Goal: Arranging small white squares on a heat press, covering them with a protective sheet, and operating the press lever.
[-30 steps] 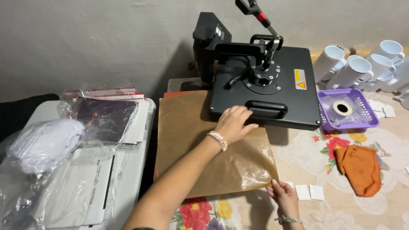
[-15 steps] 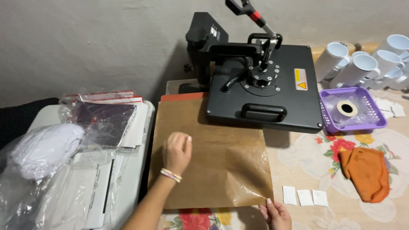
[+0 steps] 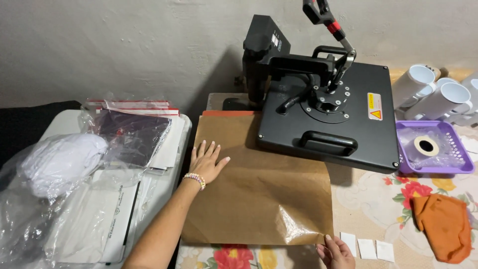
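Observation:
A large brown sheet [image 3: 264, 194] of glossy paper lies over the lower platen of a black heat press [image 3: 328, 114], whose upper plate is swung to the right. My left hand [image 3: 206, 162] rests flat with fingers spread on the sheet's left edge. My right hand [image 3: 336, 251] touches the sheet's near right corner with its fingertips; only part of that hand shows at the bottom edge. An orange-red pad edge [image 3: 229, 113] peeks out behind the sheet.
Clear plastic bags with white fabric [image 3: 59, 162] and dark items [image 3: 132, 137] sit at left. A purple tray [image 3: 460, 167] holding a tape roll, white mugs [image 3: 438, 94], an orange cloth [image 3: 443, 226] and three small white patches [image 3: 367, 247] lie at right on the floral tablecloth.
My left hand has slid from the press's front edge leftwards across the sheet to its left edge. My right hand has stayed at the near right corner. The view has shifted slightly.

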